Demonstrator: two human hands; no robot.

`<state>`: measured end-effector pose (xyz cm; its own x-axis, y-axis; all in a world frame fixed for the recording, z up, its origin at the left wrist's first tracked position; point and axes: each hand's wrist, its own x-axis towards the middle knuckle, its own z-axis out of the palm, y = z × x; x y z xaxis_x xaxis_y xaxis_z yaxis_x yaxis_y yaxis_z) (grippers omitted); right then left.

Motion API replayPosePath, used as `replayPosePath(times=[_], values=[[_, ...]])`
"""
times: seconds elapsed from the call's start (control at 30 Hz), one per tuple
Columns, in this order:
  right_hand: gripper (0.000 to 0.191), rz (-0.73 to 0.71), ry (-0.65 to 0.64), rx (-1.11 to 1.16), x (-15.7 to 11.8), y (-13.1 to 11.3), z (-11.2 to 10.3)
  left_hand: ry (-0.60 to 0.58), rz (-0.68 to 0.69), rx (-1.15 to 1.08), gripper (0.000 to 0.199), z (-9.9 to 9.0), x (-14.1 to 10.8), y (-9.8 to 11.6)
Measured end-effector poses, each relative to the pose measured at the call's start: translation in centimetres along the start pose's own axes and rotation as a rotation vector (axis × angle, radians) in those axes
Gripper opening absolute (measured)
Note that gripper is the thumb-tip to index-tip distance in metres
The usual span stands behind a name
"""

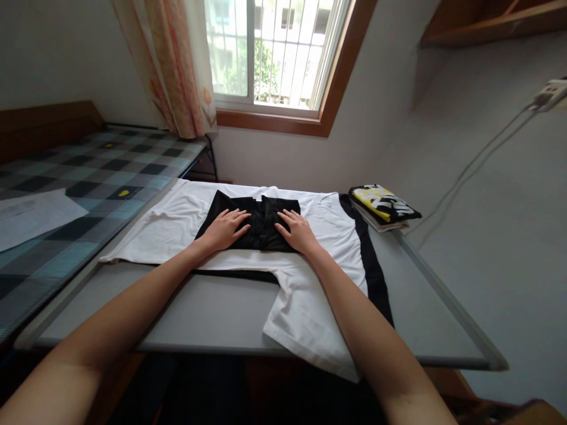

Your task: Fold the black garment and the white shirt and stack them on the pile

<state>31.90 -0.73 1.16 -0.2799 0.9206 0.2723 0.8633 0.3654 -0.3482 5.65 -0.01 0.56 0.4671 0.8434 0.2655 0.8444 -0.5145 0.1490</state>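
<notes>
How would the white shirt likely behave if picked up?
The white shirt would probably be floppy: its near sleeve droops over the table edge. It is likely light, as its wrinkled fabric looks thin. The black cloth on it, under the left hand and right hand, might slide off.

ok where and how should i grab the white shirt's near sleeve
Probably by its hem, coming from the near side: the white sleeve spreads out to the table's near edge and part of it overhangs there, likely leaving room to pinch above and below.
</notes>
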Motion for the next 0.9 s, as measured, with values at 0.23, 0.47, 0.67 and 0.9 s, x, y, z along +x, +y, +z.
replayPosePath(times=[0.23,0.47,0.67,0.9], values=[[0.049,0.0,0.014,0.015,0.0,0.19,0.24,-0.002,0.01,-0.012,0.053,-0.27,-0.05,0.18],[0.048,-0.003,0.017,0.027,0.02,0.33,0.31,0.001,0.007,-0.011,0.052,-0.22,-0.03,0.15],[0.049,0.001,0.014,0.03,0.03,0.32,0.35,-0.01,0.007,-0.009,0.054,-0.24,-0.03,0.13],[0.048,0.003,0.02,0.025,-0.03,0.18,0.24,-0.009,0.006,0.003,0.053,-0.3,-0.04,0.14]])
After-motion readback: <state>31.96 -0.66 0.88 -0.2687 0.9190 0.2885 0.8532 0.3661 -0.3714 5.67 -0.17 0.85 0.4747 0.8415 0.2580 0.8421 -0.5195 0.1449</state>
